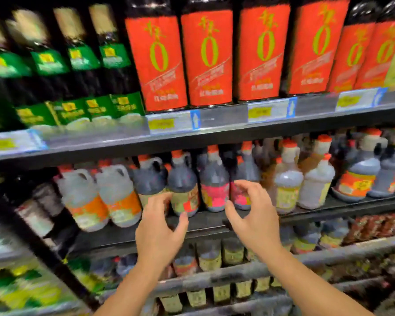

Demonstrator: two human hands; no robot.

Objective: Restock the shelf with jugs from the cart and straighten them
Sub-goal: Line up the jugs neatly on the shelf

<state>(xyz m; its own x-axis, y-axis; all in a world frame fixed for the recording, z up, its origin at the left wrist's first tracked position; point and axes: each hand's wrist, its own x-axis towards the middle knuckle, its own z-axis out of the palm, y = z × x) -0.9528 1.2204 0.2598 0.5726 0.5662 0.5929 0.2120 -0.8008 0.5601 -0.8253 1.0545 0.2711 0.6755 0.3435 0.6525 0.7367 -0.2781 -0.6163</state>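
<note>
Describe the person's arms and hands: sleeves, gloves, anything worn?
The left hand and right hand wear no gloves. No ring, watch or wristband shows, though the picture is blurred. Both arms are bare down to the frame's lower edge, with no sleeve in view.

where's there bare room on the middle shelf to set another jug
Only the bare front strip of the middle shelf, ahead of the pink-label jugs, between left hand and right hand. The jug row behind is packed side by side.
</note>
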